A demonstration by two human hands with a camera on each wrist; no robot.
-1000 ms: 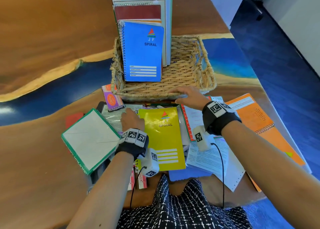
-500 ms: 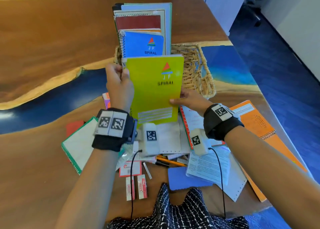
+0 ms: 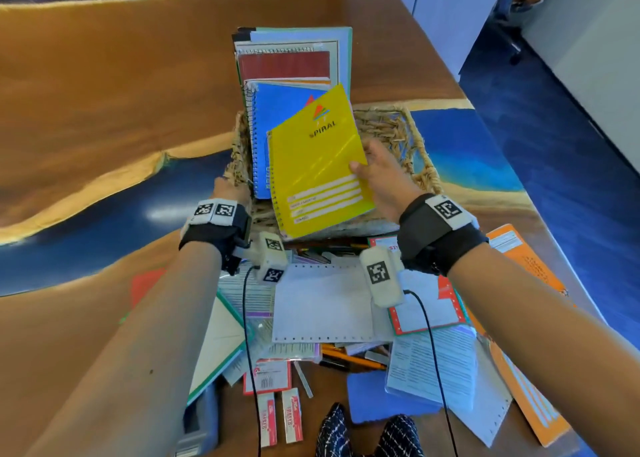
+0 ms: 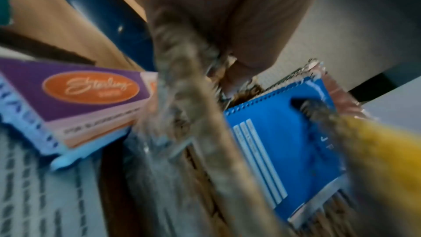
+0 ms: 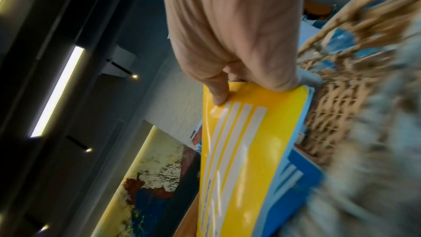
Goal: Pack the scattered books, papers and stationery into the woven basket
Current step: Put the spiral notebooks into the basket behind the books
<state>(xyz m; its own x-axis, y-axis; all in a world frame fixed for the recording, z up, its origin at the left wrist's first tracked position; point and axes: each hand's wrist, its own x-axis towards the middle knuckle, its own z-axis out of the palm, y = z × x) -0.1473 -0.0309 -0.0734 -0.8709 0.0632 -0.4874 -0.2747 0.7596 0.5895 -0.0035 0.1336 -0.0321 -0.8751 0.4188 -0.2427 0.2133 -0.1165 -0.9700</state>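
The woven basket (image 3: 398, 127) stands mid-table with several books upright in its left half, a blue spiral notebook (image 3: 277, 127) at the front. A yellow spiral notebook (image 3: 311, 166) hangs tilted over the basket's front, overlapping the blue one. My right hand (image 3: 360, 169) pinches its right edge, the thumb (image 5: 218, 95) on the yellow cover (image 5: 239, 141). My left hand (image 3: 227, 188) is at the basket's near left corner. In the blurred left wrist view its fingers (image 4: 227, 33) hook over the rim (image 4: 182, 96) beside the blue notebook (image 4: 284, 141).
Loose papers (image 3: 322, 304), pencils (image 3: 349, 358), two erasers (image 3: 277, 418), a blue pad (image 3: 374, 397) and a green-edged white book (image 3: 221, 332) lie between me and the basket. An orange notebook (image 3: 530, 273) lies by the table's right edge. A purple box (image 4: 86, 93) sits left of the basket.
The yellow notebook went from the table up and forward over the basket and now tilts. My left hand let go of it and dropped to the basket's left corner.
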